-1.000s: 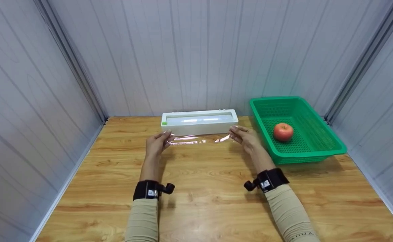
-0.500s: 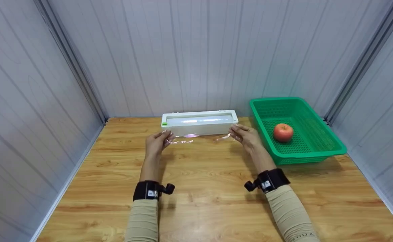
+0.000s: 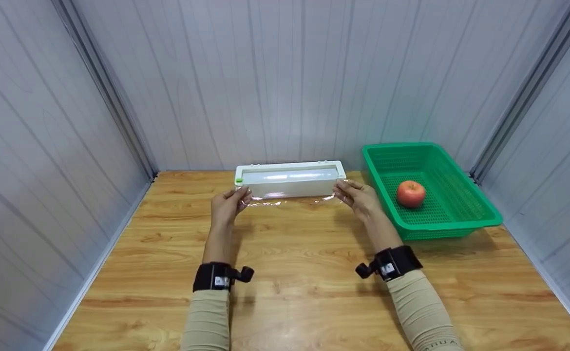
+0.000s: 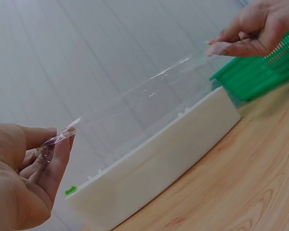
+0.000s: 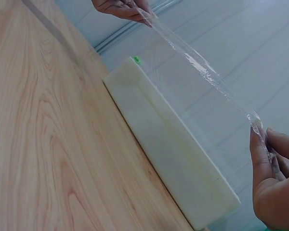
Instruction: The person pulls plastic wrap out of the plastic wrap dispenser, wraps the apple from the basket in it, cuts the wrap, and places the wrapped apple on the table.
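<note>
At the rear of the wooden table, head view: the white dispenser box sits near the back wall; a short run of clear film spans in front of it between the left hand and right hand; I judge the drawing-out at least partly done, separation from the box outstanding, as I see no cut; the apple sits bare in the green basket on the right, touched by neither hand.

Left wrist view: I have left thumb and fingers together, clamped on one corner of the film, crumpled there; the sheet seems to reach down to the top edge of the box, green tab at the near end, so I'd call it joined; exact exit line too faint to tell.

Right wrist view: right thumb and fingers likewise pinch the opposite corner; film edge is a shiny, wrinkled band between both grips; box rests on the table below, apart from both hands.
</note>
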{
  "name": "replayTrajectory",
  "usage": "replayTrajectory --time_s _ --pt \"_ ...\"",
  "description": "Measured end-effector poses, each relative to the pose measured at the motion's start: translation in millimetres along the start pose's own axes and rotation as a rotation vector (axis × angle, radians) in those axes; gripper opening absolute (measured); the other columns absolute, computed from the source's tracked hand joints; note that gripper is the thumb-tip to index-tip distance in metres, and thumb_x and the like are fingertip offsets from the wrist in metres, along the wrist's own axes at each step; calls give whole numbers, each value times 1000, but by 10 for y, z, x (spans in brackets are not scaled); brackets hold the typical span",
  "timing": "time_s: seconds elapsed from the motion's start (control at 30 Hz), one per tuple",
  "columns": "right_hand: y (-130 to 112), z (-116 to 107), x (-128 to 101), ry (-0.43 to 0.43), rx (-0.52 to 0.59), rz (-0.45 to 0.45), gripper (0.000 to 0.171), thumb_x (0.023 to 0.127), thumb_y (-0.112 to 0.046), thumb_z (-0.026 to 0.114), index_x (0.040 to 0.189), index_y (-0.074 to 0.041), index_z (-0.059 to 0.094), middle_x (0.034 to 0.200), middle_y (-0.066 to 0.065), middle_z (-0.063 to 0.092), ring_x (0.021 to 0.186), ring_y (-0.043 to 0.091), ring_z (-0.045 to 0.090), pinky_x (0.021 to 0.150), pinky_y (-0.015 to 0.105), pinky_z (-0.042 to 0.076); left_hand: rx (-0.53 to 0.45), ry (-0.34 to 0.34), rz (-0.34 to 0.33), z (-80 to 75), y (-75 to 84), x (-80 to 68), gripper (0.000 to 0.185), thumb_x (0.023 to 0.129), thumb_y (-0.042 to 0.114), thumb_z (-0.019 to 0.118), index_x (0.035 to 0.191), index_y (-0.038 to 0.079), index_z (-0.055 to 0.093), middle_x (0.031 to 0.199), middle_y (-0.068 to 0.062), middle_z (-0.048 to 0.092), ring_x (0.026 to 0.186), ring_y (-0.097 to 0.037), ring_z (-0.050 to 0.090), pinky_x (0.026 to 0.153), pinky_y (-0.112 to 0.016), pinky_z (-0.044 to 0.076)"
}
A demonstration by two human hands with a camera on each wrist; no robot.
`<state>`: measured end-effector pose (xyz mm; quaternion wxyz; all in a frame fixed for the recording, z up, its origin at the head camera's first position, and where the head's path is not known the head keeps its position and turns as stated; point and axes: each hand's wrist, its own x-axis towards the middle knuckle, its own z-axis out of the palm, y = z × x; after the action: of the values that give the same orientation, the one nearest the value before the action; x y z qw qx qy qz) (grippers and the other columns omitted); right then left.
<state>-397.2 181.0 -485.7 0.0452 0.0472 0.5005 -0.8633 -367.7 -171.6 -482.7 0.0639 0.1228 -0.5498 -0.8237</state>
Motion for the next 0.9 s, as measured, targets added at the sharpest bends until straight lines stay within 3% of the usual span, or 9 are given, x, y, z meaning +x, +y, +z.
replayTrajectory --time_s 0.27,0.43,0.6,0.9 --pt "-46 1 -39 -18 3 -3 22 101 4 66 89 -6 81 84 8 79 76 14 77 79 25 64 -2 -13 8 23 37 -31 12 101 5 72 106 -6 72 83 -6 77 72 -10 75 70 -22 63" --pt "-95 29 -66 -37 14 -28 18 101 4 66 95 -3 81 86 9 79 78 15 77 80 26 64 7 -19 51 30 86 -57 13 100 6 73 105 -6 70 84 -6 78 72 -11 76 77 -26 64" --pt "-136 54 -88 -55 11 -52 15 101 4 67 98 -1 81 86 10 79 76 15 77 76 24 64 10 -25 89 28 123 -92 17 101 4 71 111 -10 71 83 -7 78 69 -11 75 73 -24 64" --pt "-183 64 -145 -66 15 -76 19 101 5 66 93 -3 81 85 10 79 78 15 77 78 24 64 14 -30 92 50 187 -146 14 100 5 72 108 -7 73 85 -7 79 71 -11 74 71 -23 64"
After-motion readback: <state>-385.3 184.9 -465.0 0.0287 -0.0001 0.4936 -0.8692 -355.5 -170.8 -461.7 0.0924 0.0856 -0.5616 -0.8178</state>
